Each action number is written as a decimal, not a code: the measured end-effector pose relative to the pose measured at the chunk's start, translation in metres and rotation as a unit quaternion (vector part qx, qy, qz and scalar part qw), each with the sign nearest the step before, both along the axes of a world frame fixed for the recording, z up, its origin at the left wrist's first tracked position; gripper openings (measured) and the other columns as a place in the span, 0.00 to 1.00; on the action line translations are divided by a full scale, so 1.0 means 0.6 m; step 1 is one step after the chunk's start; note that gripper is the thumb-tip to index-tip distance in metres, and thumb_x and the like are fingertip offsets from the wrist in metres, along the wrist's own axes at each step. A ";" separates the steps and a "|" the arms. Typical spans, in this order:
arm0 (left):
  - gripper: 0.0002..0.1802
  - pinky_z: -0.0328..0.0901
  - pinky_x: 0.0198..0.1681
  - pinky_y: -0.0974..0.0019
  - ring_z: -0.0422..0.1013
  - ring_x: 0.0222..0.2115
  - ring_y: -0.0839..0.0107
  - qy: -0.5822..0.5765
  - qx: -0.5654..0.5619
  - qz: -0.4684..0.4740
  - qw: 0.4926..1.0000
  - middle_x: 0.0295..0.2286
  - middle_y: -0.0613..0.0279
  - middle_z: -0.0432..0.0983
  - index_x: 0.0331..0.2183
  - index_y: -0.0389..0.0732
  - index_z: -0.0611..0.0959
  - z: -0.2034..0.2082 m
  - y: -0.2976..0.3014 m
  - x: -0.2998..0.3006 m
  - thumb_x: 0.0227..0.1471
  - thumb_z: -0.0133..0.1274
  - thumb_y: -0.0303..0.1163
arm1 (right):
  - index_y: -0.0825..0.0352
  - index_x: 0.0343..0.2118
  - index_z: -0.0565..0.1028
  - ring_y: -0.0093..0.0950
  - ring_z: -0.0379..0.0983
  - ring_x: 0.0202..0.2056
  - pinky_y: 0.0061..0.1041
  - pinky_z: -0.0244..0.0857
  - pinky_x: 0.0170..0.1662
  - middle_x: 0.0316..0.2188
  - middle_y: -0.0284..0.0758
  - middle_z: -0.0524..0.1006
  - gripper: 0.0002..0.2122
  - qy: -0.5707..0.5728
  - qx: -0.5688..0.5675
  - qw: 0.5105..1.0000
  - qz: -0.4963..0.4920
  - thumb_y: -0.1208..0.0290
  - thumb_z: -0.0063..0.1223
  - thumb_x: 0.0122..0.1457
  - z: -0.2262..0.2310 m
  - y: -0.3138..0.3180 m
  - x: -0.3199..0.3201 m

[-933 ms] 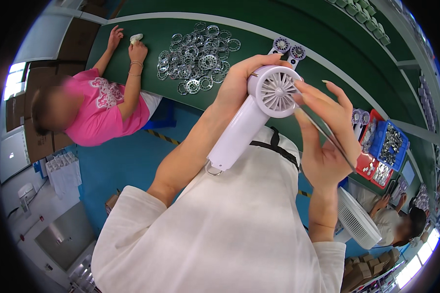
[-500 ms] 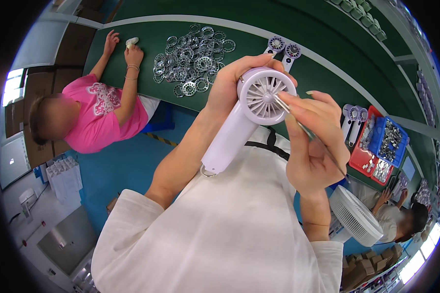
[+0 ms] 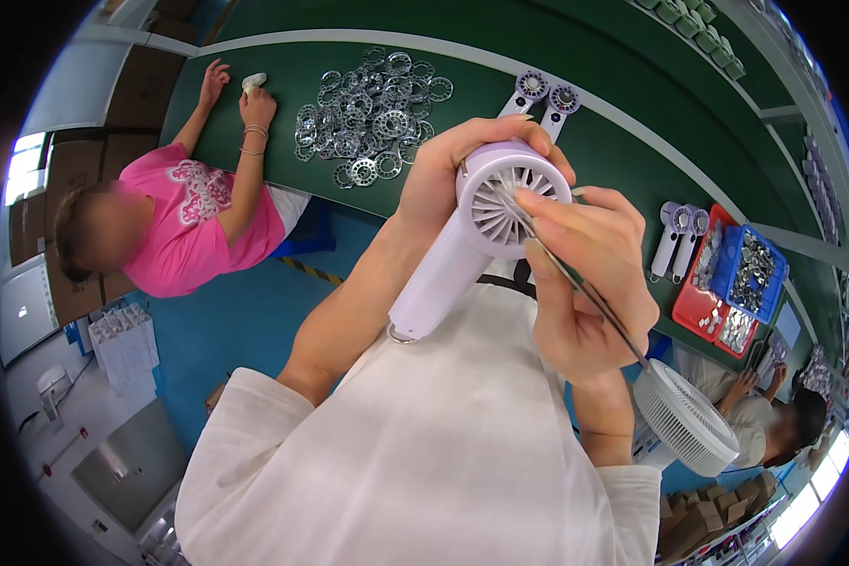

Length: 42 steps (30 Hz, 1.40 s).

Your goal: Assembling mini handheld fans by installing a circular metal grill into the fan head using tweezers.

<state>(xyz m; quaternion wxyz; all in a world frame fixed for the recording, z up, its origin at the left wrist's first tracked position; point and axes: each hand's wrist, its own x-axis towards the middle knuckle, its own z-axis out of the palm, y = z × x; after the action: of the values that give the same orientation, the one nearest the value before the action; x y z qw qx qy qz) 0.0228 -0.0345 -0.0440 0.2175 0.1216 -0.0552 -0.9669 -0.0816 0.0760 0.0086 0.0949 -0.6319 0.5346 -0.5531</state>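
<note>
A pale lilac handheld fan (image 3: 436, 275) is tilted in front of my white shirt, with its round bladed head up and its handle running down to the left. My left hand (image 3: 441, 170) is closed round the back of the head. A metal ring hangs at the handle's lower end. Pinched in my right hand (image 3: 596, 278) is a pair of thin metal tweezers (image 3: 596, 300), slanting up toward the fan's face. Their tip is by the middle of the blades, partly hidden by my fingers.
On the green table (image 3: 283, 123) lies a heap of shiny metallic rings (image 3: 373, 113). Behind my hands are more lilac fans (image 3: 560, 102). To the right sit a red tray (image 3: 693, 307) and a blue bin (image 3: 751, 274) of small parts. A co-worker in pink (image 3: 198, 217) works at the left.
My right hand has moved slightly left and down with the tweezers, whose tip has shifted across the fan's face. The fan's head has tipped a little; my left hand keeps its hold.
</note>
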 end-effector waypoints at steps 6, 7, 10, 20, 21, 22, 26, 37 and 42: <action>0.16 0.72 0.34 0.66 0.76 0.28 0.68 -0.092 0.009 -0.027 0.995 0.29 0.55 0.79 0.33 0.35 0.81 0.008 -0.004 -0.004 0.57 0.49 0.39 | 0.71 0.39 0.75 0.34 0.77 0.37 0.40 0.64 0.50 0.36 0.45 0.81 0.10 0.021 0.009 1.000 0.012 0.84 0.58 0.53 0.003 -0.007 -0.021; 0.14 0.72 0.33 0.67 0.76 0.27 0.70 -0.089 0.005 -0.040 0.995 0.28 0.58 0.80 0.33 0.35 0.81 0.011 -0.006 -0.001 0.57 0.51 0.38 | 0.71 0.38 0.75 0.34 0.77 0.37 0.40 0.64 0.50 0.36 0.45 0.81 0.10 0.031 0.009 0.999 0.014 0.84 0.58 0.53 0.004 -0.009 -0.023; 0.15 0.72 0.33 0.66 0.76 0.27 0.70 -0.102 -0.004 -0.032 0.994 0.28 0.59 0.79 0.33 0.35 0.82 0.012 -0.005 -0.003 0.57 0.51 0.38 | 0.72 0.38 0.76 0.34 0.77 0.37 0.40 0.64 0.50 0.35 0.44 0.81 0.09 0.040 0.012 0.999 0.020 0.84 0.58 0.53 0.011 -0.012 -0.029; 0.15 0.75 0.34 0.61 0.77 0.28 0.68 -0.062 0.043 -0.075 0.994 0.28 0.57 0.79 0.33 0.35 0.81 0.020 -0.013 0.001 0.57 0.50 0.38 | 0.68 0.36 0.79 0.31 0.79 0.38 0.34 0.63 0.52 0.36 0.38 0.82 0.10 0.042 0.054 0.997 0.028 0.83 0.63 0.49 0.026 -0.016 -0.044; 0.15 0.75 0.34 0.61 0.77 0.28 0.67 -0.056 0.038 -0.076 0.995 0.28 0.56 0.79 0.33 0.35 0.81 0.019 -0.013 0.000 0.57 0.50 0.38 | 0.68 0.36 0.79 0.31 0.79 0.38 0.35 0.63 0.52 0.36 0.38 0.82 0.10 0.042 0.050 0.997 0.031 0.83 0.62 0.49 0.026 -0.016 -0.045; 0.15 0.75 0.34 0.61 0.77 0.28 0.67 -0.056 0.038 -0.075 0.995 0.28 0.56 0.79 0.33 0.35 0.81 0.020 -0.014 0.000 0.57 0.50 0.38 | 0.68 0.36 0.79 0.31 0.79 0.38 0.35 0.63 0.52 0.36 0.38 0.82 0.10 0.042 0.051 0.997 0.032 0.83 0.62 0.49 0.027 -0.017 -0.046; 0.15 0.75 0.34 0.53 0.78 0.28 0.63 -0.077 0.033 -0.079 0.993 0.29 0.55 0.79 0.33 0.35 0.81 0.025 -0.015 0.001 0.57 0.50 0.39 | 0.69 0.36 0.79 0.31 0.79 0.37 0.35 0.63 0.52 0.36 0.38 0.82 0.10 0.052 0.046 0.997 0.039 0.82 0.63 0.49 0.027 -0.016 -0.047; 0.12 0.71 0.29 0.70 0.75 0.23 0.73 -0.126 0.026 -0.076 0.989 0.25 0.62 0.79 0.31 0.38 0.80 0.048 -0.013 0.008 0.57 0.51 0.37 | 0.68 0.35 0.79 0.30 0.79 0.34 0.35 0.64 0.50 0.35 0.38 0.82 0.09 0.090 0.048 0.994 0.046 0.81 0.63 0.49 0.026 -0.026 -0.048; 0.11 0.71 0.28 0.70 0.75 0.22 0.73 -0.105 0.041 -0.078 0.991 0.25 0.62 0.79 0.31 0.38 0.81 0.040 -0.016 0.011 0.56 0.52 0.36 | 0.68 0.35 0.79 0.29 0.79 0.35 0.34 0.64 0.51 0.36 0.37 0.82 0.09 0.125 0.063 0.989 0.051 0.81 0.62 0.50 0.029 -0.032 -0.050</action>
<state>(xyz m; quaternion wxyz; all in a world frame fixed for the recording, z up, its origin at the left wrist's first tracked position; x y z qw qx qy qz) 0.0291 -0.0440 -0.0201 0.1291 0.2263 -0.0469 -0.9643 -0.1116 0.0570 0.0257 0.0951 -0.7156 0.5427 -0.4294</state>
